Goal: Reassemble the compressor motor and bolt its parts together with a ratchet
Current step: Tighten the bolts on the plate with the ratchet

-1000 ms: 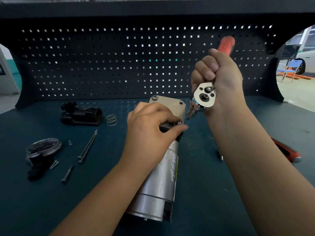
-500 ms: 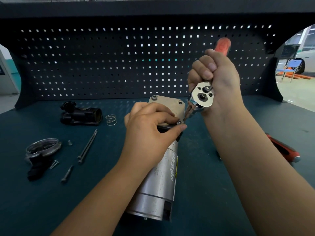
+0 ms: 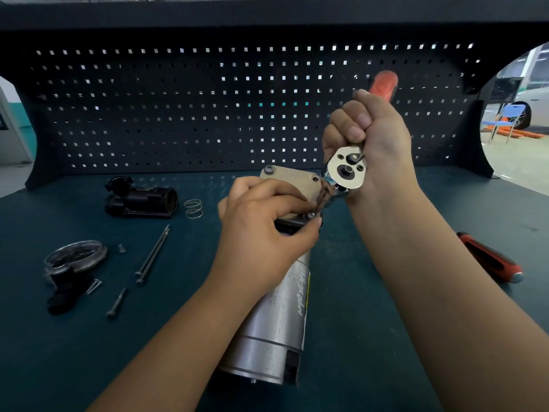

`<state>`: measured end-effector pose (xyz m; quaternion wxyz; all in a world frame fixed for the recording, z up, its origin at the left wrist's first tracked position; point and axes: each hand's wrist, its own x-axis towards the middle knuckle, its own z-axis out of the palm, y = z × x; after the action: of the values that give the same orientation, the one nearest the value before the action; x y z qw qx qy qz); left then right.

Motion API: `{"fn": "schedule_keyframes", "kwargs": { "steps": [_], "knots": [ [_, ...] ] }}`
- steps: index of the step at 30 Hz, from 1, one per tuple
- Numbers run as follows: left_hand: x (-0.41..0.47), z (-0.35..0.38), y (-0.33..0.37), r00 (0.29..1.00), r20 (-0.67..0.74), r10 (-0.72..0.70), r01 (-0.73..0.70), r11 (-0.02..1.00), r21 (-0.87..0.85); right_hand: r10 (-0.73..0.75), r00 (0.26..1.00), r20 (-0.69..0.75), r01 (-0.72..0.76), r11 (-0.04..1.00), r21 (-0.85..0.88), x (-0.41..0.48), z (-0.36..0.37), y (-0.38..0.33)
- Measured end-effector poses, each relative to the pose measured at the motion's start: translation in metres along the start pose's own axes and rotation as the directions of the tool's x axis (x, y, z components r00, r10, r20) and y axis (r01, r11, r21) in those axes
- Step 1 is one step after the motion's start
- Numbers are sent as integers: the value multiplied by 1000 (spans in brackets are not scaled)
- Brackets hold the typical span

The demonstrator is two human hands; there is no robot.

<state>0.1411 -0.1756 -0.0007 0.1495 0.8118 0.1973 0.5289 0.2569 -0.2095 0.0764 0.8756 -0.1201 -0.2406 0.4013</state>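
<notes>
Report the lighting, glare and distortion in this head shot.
Head view: the wide lens bows the pegboard and shelf edge; daylight blows out the opening at right and glints through the pegboard holes; the motor shows a soft sheen, no harsh glare; the ratchet head is sharp, its red handle tip soft.

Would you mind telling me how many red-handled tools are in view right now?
2. The ratchet is gripped in the right hand, raised above the bench; the other tool lies on the bench at far right. Others may be hidden from view.
</notes>
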Motion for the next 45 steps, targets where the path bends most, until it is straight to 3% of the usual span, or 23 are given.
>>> {"fn": "schedule_keyframes", "kwargs": {
  "steps": [11,22,28,38,45],
  "knots": [
    [1,-1,-1,999,42,-9,7,999,31,13,1000,-3,-13,1000,-11,-1,0,0],
    [3,2,0,1000,11,28,-27,994,-103,5,1000,3,-5,1000,-8,0,1,-1],
    [3,6,3,994,85,69,-62,995,-83,-6,1000,-24,6,1000,9,1,0,-7],
    [3,-1,-4,997,57,51,-46,995,-89,37,994,-103,-38,999,-4,4,-4,-1],
    [2,-2,-3,998,46,38,-35,996,-77,62,992,-111,-52,994,92,4,-4,2]
  ]
}}
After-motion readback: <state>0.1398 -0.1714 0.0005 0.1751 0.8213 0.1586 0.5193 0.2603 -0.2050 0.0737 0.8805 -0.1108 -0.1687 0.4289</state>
